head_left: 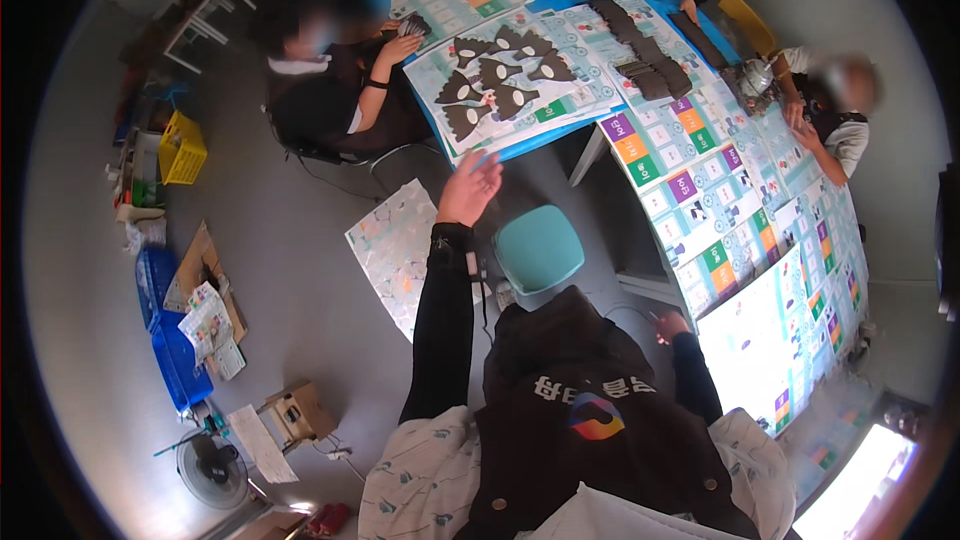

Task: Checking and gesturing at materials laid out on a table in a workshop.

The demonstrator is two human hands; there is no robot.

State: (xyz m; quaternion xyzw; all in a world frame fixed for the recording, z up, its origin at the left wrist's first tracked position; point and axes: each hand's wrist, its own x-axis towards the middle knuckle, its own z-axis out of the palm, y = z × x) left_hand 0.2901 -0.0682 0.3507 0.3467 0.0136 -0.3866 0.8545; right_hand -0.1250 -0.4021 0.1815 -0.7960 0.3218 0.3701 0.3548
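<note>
My left hand is raised in front of the table's near corner, its fingers stretched out and nothing seen in them. Just beyond it, a printed sheet bears several dark fan-shaped pieces with pale ovals. Low at my right side, beside the long table's edge, my right hand has its fingers curled together. Something small and thin seems to stick out of them, too small to name. Between my hands stands a teal stool.
A patterned sheet lies on the floor at left. Co-workers sit around the tables; one at left holds dark pieces. Dark strips are stacked on the printed table cover. A yellow crate, blue bin and fan stand farther left.
</note>
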